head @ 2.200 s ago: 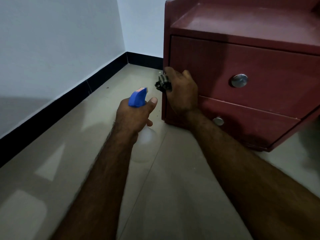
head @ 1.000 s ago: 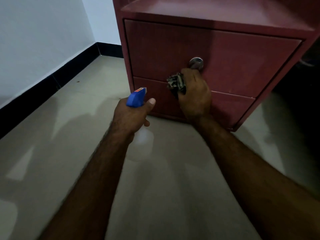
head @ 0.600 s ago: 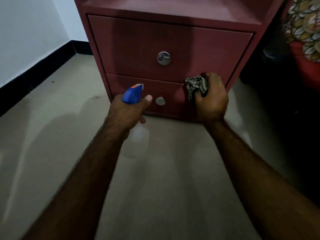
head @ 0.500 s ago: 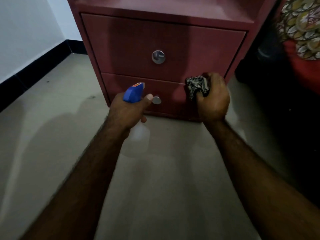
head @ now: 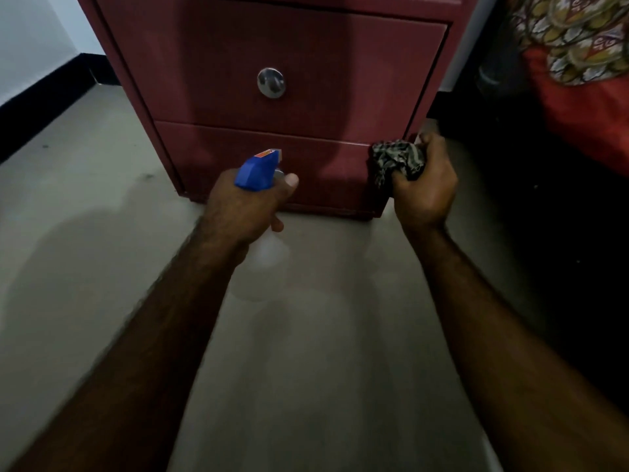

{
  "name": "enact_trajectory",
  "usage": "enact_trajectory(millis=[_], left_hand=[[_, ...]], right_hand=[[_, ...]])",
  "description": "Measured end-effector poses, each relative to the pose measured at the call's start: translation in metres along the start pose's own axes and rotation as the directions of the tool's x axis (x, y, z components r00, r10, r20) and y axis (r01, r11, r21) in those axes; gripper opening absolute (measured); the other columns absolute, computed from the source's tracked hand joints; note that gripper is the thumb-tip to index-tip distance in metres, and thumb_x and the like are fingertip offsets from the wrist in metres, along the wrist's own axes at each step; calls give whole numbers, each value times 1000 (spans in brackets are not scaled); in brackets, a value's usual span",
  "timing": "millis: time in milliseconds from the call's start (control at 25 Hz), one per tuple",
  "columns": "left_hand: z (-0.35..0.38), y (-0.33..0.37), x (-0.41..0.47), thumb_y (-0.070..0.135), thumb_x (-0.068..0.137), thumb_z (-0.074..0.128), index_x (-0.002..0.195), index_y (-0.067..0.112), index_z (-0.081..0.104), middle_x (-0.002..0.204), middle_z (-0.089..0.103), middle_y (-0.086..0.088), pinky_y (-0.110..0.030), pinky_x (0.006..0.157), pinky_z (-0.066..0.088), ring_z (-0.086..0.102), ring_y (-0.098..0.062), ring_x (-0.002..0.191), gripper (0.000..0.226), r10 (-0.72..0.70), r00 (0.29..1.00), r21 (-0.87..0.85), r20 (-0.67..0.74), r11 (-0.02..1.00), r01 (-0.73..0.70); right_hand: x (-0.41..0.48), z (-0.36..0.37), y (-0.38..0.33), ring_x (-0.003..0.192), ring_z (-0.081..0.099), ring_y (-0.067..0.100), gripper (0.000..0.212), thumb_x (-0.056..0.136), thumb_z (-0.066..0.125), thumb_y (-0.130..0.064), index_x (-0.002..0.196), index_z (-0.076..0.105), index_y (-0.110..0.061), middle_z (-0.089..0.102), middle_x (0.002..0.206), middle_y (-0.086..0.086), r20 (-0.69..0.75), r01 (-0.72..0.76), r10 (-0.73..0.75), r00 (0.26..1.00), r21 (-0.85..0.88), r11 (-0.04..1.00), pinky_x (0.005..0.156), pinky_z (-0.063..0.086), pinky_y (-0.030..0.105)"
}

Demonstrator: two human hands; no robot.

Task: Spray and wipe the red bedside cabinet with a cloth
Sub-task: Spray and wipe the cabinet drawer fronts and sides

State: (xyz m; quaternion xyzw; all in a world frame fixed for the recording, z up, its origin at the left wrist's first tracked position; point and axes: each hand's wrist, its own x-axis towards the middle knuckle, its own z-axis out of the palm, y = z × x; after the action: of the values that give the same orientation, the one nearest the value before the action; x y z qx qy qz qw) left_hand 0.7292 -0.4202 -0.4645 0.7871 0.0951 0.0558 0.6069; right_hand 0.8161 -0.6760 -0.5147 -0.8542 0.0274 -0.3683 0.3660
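- One red bedside cabinet [head: 306, 63] stands on the floor [head: 306, 335], showing two drawer fronts. One round metal knob [head: 271, 82] sits on the upper front, above and between the two sets of fingers.
- The left hand [head: 246, 204] grasps one spray bottle [head: 257, 170], fingers wrapped round its neck. The blue head rises just above the knuckles, nozzle facing the lower drawer.
- The right hand [head: 427, 187] clenches one bunched checked cloth [head: 396, 160]. The cloth bulges out left of the fingers at the cabinet's lower right corner; I cannot tell whether it touches.
- One patterned fabric [head: 578, 35] lies up and right of the right fingers.
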Motion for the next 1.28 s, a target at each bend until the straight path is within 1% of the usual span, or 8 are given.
enact_trajectory(millis=[120, 280, 440, 600, 760, 960, 1080, 1280], left_hand=[[1, -7, -1, 43, 87, 77, 87, 38, 58, 88, 68, 1, -33, 66, 55, 68, -11, 57, 19, -20, 1000, 1, 9, 1000, 20], [2, -16, 1, 43, 87, 76, 95, 36, 58, 96, 69, -5, -32, 67, 55, 69, -14, 62, 21, -67, 997, 10, 29, 998, 67], [-1, -25, 3, 44, 87, 76, 93, 40, 56, 94, 68, -4, -29, 64, 55, 69, -11, 59, 22, -78, 997, 17, 28, 997, 78], [-9, -33, 6, 45, 87, 76, 90, 40, 55, 94, 68, -6, -27, 57, 55, 68, -10, 56, 23, -87, 996, 30, 6, 996, 87], [-16, -40, 10, 45, 86, 76, 95, 40, 52, 96, 68, -7, -33, 64, 57, 67, -9, 57, 26, -127, 992, 31, -7, 991, 127], [-26, -48, 13, 44, 87, 76, 110, 38, 56, 95, 65, 4, -20, 58, 49, 63, 4, 53, 31, -110, 994, 21, -11, 994, 110], [-32, -52, 16, 44, 87, 75, 126, 31, 57, 96, 65, 6, -16, 56, 48, 62, 7, 53, 44, -118, 993, 25, -27, 993, 118], [-40, -53, 20, 46, 86, 76, 119, 31, 56, 99, 67, -4, -26, 61, 54, 66, -5, 55, 42, -134, 990, 19, -53, 991, 135]], right_hand=[[-19, 10, 16, 89, 64, 12, 50, 77, 74, -17, 125, 59, -19, 67, 104, -4, 46, -141, 141, 989, -8, 990, 77, 52, 22], [-33, 17, 29, 87, 63, 7, 58, 79, 79, -17, 132, 58, -13, 65, 101, -8, 26, -232, 231, 972, 18, 973, 69, 39, -2], [-31, 23, 21, 78, 62, -5, 56, 75, 76, -17, 128, 58, -15, 60, 90, -19, -78, -285, 295, 952, 125, 950, 72, 53, 11], [-40, 37, 4, 84, 66, 7, 53, 73, 76, -15, 124, 60, -11, 65, 96, -9, -160, -290, 320, 934, 187, 939, 70, 51, 8], [-47, 63, -26, 87, 69, 9, 49, 70, 76, -11, 117, 62, -11, 72, 99, -6, -153, -287, 329, 932, 243, 927, 79, 58, 24], [-58, 100, -65, 78, 62, -8, 53, 68, 76, -4, 119, 62, -9, 66, 97, -13, -25, -271, 293, 956, 312, 910, 74, 46, 3], [-57, 106, -75, 86, 65, 6, 53, 69, 76, -1, 120, 61, -4, 67, 100, -7, -2, -257, 271, 962, 318, 913, 79, 54, 15], [-52, 81, -59, 87, 69, 9, 50, 66, 77, -6, 115, 63, -5, 72, 101, -3, -139, -241, 294, 946, 310, 920, 79, 54, 15]])
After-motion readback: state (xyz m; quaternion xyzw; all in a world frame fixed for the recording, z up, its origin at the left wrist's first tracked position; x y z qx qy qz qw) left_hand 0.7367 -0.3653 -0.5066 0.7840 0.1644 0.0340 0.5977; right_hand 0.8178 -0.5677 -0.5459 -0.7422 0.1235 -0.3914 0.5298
